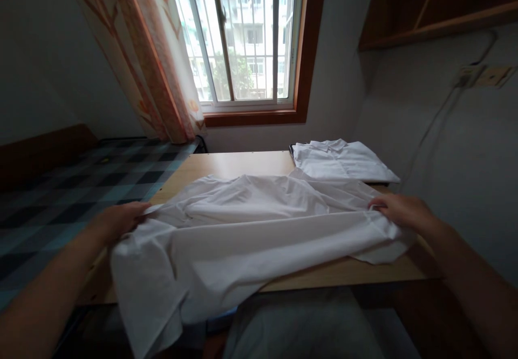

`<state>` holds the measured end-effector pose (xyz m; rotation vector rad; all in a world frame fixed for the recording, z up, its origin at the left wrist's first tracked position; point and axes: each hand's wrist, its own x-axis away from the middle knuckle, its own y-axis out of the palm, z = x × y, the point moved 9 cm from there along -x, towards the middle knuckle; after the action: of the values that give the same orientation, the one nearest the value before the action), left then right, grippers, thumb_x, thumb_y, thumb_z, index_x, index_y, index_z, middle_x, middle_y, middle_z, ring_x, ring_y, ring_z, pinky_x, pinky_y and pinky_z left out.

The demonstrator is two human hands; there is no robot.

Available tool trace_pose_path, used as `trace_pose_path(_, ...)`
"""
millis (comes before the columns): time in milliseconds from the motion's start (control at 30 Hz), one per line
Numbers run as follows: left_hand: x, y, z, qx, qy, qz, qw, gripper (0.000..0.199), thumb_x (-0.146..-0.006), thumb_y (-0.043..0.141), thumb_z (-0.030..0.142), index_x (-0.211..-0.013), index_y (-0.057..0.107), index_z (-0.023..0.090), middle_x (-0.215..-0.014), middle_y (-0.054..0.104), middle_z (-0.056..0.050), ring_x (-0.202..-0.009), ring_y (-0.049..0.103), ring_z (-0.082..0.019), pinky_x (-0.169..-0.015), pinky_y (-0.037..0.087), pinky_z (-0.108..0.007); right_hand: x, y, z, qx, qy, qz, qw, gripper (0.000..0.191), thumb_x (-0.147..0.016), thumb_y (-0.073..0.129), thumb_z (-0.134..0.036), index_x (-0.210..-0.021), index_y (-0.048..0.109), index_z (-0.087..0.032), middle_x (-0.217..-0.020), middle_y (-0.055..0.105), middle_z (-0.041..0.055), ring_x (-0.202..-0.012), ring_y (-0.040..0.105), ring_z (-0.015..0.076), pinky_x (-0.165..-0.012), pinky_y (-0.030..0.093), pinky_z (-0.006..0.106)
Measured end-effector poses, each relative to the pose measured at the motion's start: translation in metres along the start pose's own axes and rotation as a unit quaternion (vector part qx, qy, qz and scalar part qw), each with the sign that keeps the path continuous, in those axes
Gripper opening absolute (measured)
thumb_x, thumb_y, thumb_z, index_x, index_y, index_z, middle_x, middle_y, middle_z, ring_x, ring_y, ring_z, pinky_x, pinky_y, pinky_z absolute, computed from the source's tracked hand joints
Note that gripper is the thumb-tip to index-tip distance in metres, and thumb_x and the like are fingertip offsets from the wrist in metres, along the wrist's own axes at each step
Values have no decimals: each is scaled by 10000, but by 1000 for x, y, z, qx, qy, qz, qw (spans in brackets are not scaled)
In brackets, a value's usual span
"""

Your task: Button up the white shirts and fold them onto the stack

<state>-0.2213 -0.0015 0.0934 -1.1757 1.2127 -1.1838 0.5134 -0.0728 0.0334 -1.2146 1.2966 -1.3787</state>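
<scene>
A white shirt (259, 240) is stretched sideways over a light wooden table (234, 160). Its near part hangs over the table's front edge at the left. My left hand (128, 217) is closed on the shirt's left end, its fingertips partly hidden by the cloth. At the right end, my right hand (394, 210) pinches the fabric between thumb and fingers. Between the two hands the cloth forms a long, fairly straight fold, with looser wrinkled fabric behind it.
Folded white clothing (340, 162) lies at the table's back right corner. A bed with a checked cover (133, 167) adjoins the table on the left. Behind are a curtain (149, 51) and a barred window. A shelf (437, 24) and a plugged-in cable are on the right wall.
</scene>
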Motion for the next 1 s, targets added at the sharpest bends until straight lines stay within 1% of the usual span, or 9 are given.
trace_pose_path(100,8,-7,0,-50,51,2,997,371,-910,459,345,-1224,630,248,-1290,675,-3,-1113,619,-209,-889,410,-229,3,-18,-13,32,-11,56,998,310,-901,509,-232,-1066,767,-280,-1074,720,109,-949,665,291,-721,456,350)
trace_pose_path(233,8,-9,21,-45,61,-4,997,483,-933,441,395,-1362,536,192,-1395,596,-99,-1195,576,-271,-993,402,-335,33,-54,-88,28,-154,225,962,294,-886,504,-140,-1030,755,-198,-1120,672,168,-1073,598,318,-882,435,433)
trace_pose_path(300,9,-15,55,-23,94,42,994,534,-909,480,330,-1411,474,151,-1468,515,-146,-1296,495,-283,-1078,350,-388,64,-59,-142,-50,-299,230,925,267,-911,516,-187,-1062,734,-220,-1126,677,131,-1068,597,274,-931,428,424)
trace_pose_path(367,18,-19,105,18,173,86,981,537,-893,495,288,-1416,467,171,-1483,497,-131,-1341,453,-265,-1134,306,-406,99,-49,-193,-104,-433,145,884,223,-956,518,-296,-984,730,-233,-1001,698,86,-927,622,212,-862,453,357)
trace_pose_path(467,50,-14,183,113,305,90,941,430,-935,473,368,-1339,559,245,-1411,558,-91,-1304,491,-244,-1133,343,-385,137,-31,-234,-104,-486,72,865,338,-841,670,-546,-831,687,-209,-833,679,52,-791,605,200,-758,458,325)
trace_pose_path(567,93,11,247,166,433,-8,886,413,-952,505,429,-1336,567,291,-1388,571,-77,-1267,528,-228,-1067,432,-369,149,-11,-243,-81,-480,75,870,347,-808,717,-539,-812,662,-197,-866,686,67,-828,611,211,-756,471,321)
trace_pose_path(667,123,27,276,148,496,-28,855,435,-890,623,449,-1292,602,284,-1341,610,-82,-1264,528,-269,-1082,420,-432,149,2,-239,-75,-487,132,860,165,-934,606,-323,-850,669,-195,-940,703,83,-895,627,205,-828,491,338)
trace_pose_path(800,125,23,280,140,479,15,866,219,-958,492,263,-1044,690,229,-1115,715,-65,-1102,621,-230,-1024,459,-415,152,3,-228,-117,-501,193,836,241,-995,447,-192,-899,668,-187,-923,725,87,-881,658,195,-916,511,383)
trace_pose_path(1000,128,-19,278,250,448,-35,857,249,-971,494,337,-1039,699,215,-1108,718,-77,-1085,644,-211,-990,507,-358,151,-39,-194,-267,-456,128,839,278,-1002,406,-270,-1067,670,-210,-985,746,78,-901,699,188,-960,528,366)
